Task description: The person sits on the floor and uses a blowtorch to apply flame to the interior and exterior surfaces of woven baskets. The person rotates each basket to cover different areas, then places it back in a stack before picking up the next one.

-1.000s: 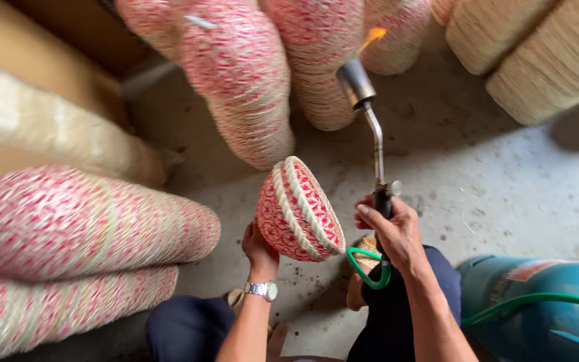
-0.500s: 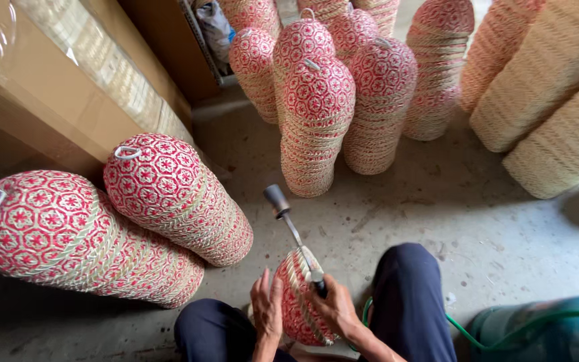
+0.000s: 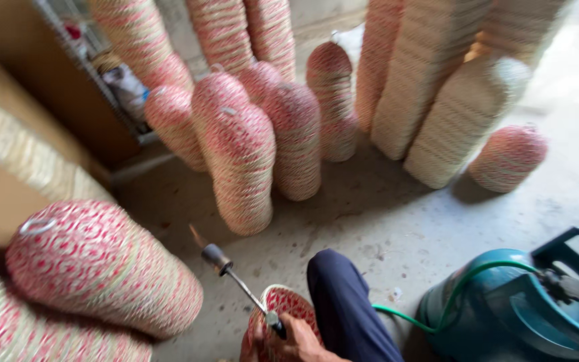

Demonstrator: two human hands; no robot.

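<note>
The torch (image 3: 239, 281), raised a second ago, now angles low; right hand (image 3: 296, 342) grips its handle; left hand (image 3: 249, 345) steadies the basket (image 3: 283, 312), its grip unclear.

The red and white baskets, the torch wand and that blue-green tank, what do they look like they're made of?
Baskets: seemingly woven plant fibre or plastic strand, matte; the plaited red-and-pale pattern shows.
Torch wand: metal, dull grey, with a thin tube and darkened nozzle.
Tank: probably painted steel, glossy teal; its green hose looks like rubber or plastic.
</note>
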